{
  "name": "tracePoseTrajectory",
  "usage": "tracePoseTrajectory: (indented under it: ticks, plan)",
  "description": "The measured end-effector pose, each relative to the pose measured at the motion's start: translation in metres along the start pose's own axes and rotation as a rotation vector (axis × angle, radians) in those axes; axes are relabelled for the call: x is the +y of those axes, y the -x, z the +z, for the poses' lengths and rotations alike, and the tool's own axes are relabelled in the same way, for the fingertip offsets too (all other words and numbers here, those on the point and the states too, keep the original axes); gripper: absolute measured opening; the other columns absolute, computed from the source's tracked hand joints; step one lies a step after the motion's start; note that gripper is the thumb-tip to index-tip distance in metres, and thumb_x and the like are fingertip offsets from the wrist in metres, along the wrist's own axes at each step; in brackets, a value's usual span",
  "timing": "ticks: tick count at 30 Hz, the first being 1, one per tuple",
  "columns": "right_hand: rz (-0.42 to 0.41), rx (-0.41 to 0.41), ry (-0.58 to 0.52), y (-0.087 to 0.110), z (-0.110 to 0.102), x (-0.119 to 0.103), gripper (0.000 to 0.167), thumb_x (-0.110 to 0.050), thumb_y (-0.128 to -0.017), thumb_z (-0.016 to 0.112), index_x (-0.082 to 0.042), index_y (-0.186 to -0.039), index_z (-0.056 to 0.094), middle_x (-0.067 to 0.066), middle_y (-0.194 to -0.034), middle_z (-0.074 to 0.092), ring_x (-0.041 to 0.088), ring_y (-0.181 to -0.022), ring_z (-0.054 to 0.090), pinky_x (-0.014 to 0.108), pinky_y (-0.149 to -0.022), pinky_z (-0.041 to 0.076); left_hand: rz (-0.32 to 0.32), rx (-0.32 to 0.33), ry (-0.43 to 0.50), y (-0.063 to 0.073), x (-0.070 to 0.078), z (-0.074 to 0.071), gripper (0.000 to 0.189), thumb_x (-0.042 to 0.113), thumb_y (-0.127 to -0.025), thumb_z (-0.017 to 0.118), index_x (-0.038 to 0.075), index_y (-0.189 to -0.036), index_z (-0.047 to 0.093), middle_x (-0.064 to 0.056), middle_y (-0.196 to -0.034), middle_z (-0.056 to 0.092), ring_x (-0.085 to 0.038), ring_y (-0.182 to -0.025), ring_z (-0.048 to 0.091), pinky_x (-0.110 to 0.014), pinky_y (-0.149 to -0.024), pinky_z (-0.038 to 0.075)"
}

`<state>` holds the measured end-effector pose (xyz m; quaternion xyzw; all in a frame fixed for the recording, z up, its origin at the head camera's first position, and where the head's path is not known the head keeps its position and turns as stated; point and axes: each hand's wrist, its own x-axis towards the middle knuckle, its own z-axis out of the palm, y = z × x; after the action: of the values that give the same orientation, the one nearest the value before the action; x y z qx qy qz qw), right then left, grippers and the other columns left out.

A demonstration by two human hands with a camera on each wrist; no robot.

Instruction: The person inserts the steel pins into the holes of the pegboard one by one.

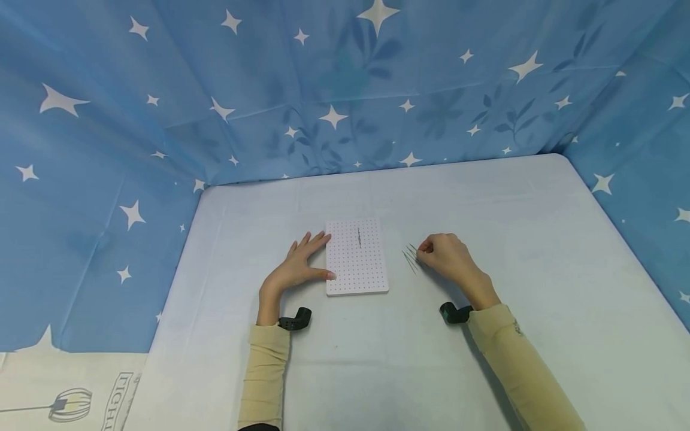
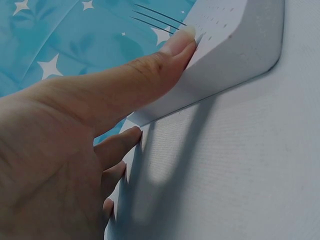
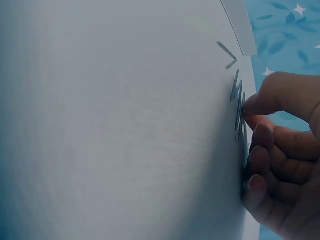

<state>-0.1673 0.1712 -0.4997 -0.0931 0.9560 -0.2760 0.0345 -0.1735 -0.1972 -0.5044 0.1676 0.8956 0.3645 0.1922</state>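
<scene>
A white pegboard (image 1: 358, 269) with rows of small holes lies on the table. Thin metal pins (image 1: 359, 237) stand in its upper part; three show upright in the left wrist view (image 2: 159, 20). My left hand (image 1: 296, 269) is spread along the board's left edge, with the thumb on its top and the other fingers reaching round its side. To the right of the board, several loose metal pins (image 1: 409, 260) lie on the cloth. Over them, my right hand (image 1: 447, 257) pinches a pin (image 3: 244, 107) between thumb and index finger; the other fingers are curled.
A white cloth (image 1: 377, 359) covers the table. Blue star-patterned curtains (image 1: 345, 90) hang behind it and at both sides. Each wrist carries a black camera (image 1: 295, 319). A printed cream cloth (image 1: 70, 389) shows at the lower left.
</scene>
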Motion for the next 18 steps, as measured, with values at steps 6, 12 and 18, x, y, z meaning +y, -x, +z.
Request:
tracePoseTrajectory:
  ticks: [6, 12, 18]
  plan:
    - [-0.01, -0.064, 0.072, -0.002, -0.002, -0.005, 0.018, -0.013, -0.091, 0.067, 0.003, -0.093, 0.074, 0.014, -0.086, 0.073, 0.024, -0.072, 0.066, 0.042, -0.068, 0.057, 0.01, 0.0, 0.004, 0.001, 0.001, -0.002, 0.101, 0.04, -0.083, 0.085, 0.019, -0.165, 0.029, -0.004, -0.173, 0.017, -0.028, -0.161, -0.003, -0.052, -0.129, -0.011]
    - [-0.024, -0.081, 0.055, -0.004, -0.001, -0.003, 0.017, -0.013, -0.091, 0.065, 0.003, -0.091, 0.072, 0.012, -0.082, 0.071, 0.02, -0.068, 0.061, 0.038, -0.064, 0.055, 0.004, -0.001, 0.005, 0.001, 0.002, -0.002, 0.1, 0.039, -0.084, 0.085, 0.019, -0.165, 0.029, -0.004, -0.173, 0.017, -0.027, -0.161, -0.004, -0.05, -0.129, -0.011]
    - [-0.025, -0.049, -0.062, -0.002, -0.001, 0.009, 0.018, -0.014, -0.095, 0.068, 0.003, -0.093, 0.076, 0.011, -0.081, 0.073, 0.02, -0.069, 0.062, 0.034, -0.064, 0.051, 0.004, -0.007, 0.001, 0.002, 0.001, -0.002, 0.1, 0.041, -0.084, 0.084, 0.02, -0.165, 0.028, -0.003, -0.173, 0.016, -0.027, -0.161, -0.004, -0.05, -0.129, -0.011]
